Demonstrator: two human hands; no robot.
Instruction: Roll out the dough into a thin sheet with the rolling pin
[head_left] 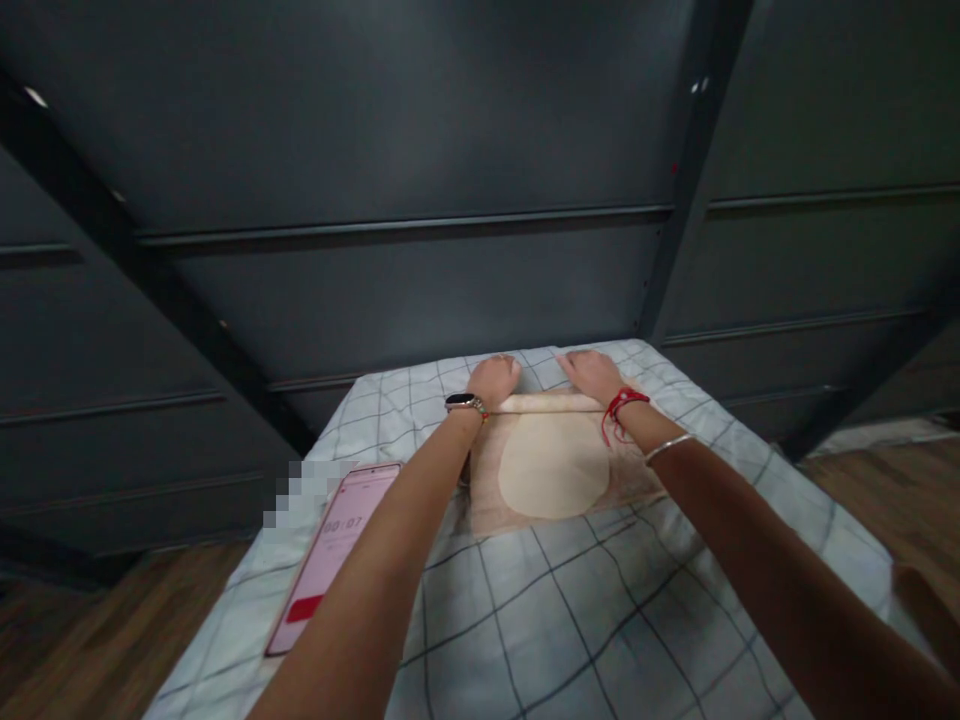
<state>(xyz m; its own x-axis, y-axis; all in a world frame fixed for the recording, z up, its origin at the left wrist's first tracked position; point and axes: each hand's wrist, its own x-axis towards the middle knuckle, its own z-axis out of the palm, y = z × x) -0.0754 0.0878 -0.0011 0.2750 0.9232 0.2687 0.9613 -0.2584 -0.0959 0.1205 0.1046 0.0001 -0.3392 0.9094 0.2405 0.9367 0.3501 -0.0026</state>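
A flattened pale round of dough (555,468) lies on a light brown rectangular board (486,500). Across the dough's far edge runs a pale rolling pin (551,403). At the pin's left end, my left hand (495,378) is closed, its fingers curled over and mostly hidden. My right hand (594,376) presses on the right end, fingers bent away from me and partly out of sight. A watch sits on my left wrist; red string and a bangle are on my right.
A phone (330,550) with a running timer lies left of the board, partly behind my left forearm. A checked white cloth (525,620) covers the table. Dark metal panels (420,300) stand directly behind the table; wooden floor shows on both sides.
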